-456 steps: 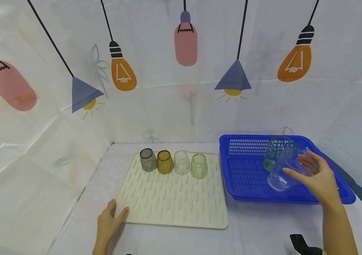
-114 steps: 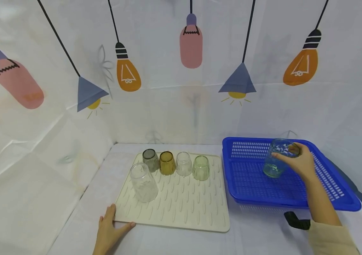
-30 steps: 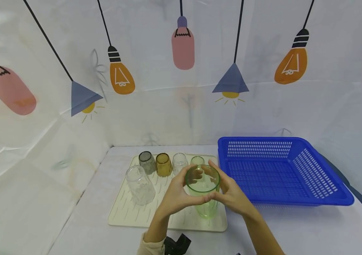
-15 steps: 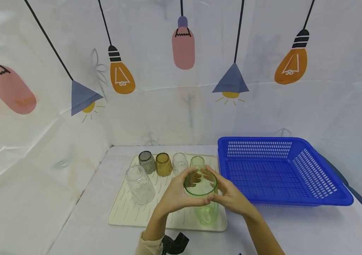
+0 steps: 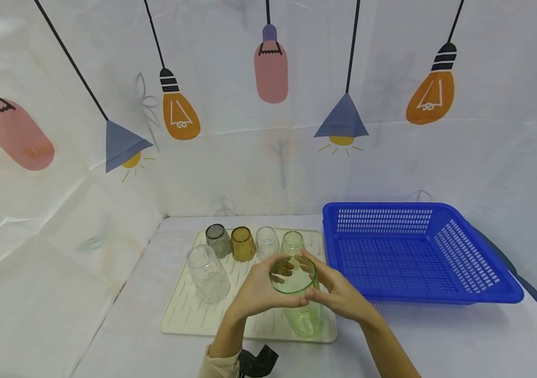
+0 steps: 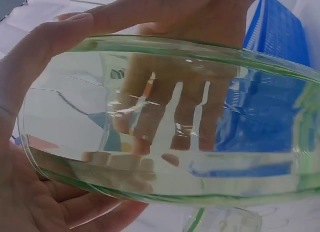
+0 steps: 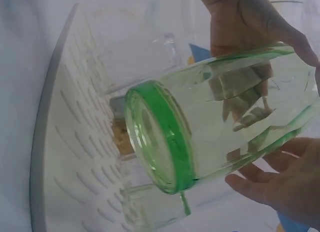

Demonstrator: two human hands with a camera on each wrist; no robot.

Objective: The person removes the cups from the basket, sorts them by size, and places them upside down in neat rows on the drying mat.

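Between both hands is a tall, pale green drinking glass, its rim upward and its thick green base close over the front right of a cream ribbed drying mat. My left hand curls round its left side near the rim. My right hand grips the other side, the two thumbs meeting in front. A tall clear glass stands at the mat's left. Along the back, a grey glass, an amber glass, a small clear glass and a small green glass form a row.
A blue perforated plastic basket sits right of the mat, its left wall close to the mat's edge. Behind the white-covered table hangs a white cloth printed with lamps.
Earlier, both tall glasses left the basket; the clear one now stands on the mat. My left hand moved from the mat's edge to the green glass, which has since shifted slightly left and tilted.
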